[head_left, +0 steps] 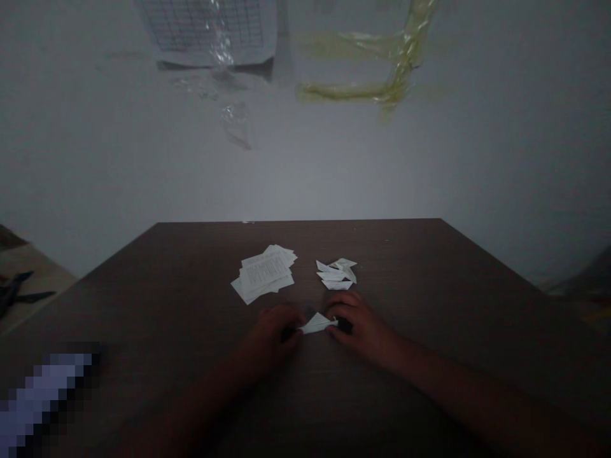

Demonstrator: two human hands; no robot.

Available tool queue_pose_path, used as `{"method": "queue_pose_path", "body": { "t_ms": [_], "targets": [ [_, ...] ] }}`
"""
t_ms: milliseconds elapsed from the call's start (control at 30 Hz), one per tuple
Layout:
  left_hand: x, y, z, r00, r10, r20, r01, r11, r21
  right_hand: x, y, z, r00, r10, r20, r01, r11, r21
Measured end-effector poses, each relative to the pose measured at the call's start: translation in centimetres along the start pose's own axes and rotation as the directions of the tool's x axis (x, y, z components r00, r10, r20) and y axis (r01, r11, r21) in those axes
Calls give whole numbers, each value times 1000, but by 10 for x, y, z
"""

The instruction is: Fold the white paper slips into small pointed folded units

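Between my two hands is a small piece of folded white paper (317, 324) with a pointed top. My left hand (278, 327) pinches its left end between thumb and fingers. At the right end, the thumb and curled fingers of my right hand (357, 323) close on the paper. Just beyond my right hand lie several folded paper pieces (334, 276), loosely overlapping. Farther left, a fanned stack of flat paper sheets (267, 270) rests on the table, the top one bearing printed text.
The dark wooden table (200, 248) meets a pale wall (334, 172) with taped paper (210, 28) and yellowish tape (353, 92) on it. A pixelated, blurred object (48, 394) is at the lower left. Dark tools (19, 292) lie on a lighter surface beyond the left edge.
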State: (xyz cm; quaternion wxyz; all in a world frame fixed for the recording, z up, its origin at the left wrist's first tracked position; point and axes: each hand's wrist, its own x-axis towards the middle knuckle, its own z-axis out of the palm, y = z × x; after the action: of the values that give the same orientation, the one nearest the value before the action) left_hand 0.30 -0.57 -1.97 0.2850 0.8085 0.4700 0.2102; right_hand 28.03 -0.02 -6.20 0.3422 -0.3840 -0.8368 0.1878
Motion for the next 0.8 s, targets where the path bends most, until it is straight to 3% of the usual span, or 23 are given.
{"method": "queue_pose_path", "body": {
  "t_ms": [100,200,300,400,567,700,800],
  "targets": [
    [3,1,-4,996,-85,-27,82,993,-89,0,-4,-2,994,65,-87,-63,998,26],
    [5,6,-6,977,-179,-113,157,971,-181,-1,-11,0,956,238,-172,-223,970,102],
    [4,10,-5,958,-240,-157,185,935,-301,0,-21,3,911,401,-95,-364,891,270],
    [1,12,0,977,-197,-85,149,906,-395,3,-31,6,897,441,13,-392,783,483],
    [-2,15,7,993,-114,-13,99,907,-409,6,-40,10,875,483,12,-371,655,658],
    [-3,17,10,993,-96,-62,66,925,-375,3,-42,14,869,493,36,-372,603,706],
    [-4,16,13,982,-13,-190,-26,979,-202,1,-43,16,868,489,82,-394,580,713]
  ]
}}
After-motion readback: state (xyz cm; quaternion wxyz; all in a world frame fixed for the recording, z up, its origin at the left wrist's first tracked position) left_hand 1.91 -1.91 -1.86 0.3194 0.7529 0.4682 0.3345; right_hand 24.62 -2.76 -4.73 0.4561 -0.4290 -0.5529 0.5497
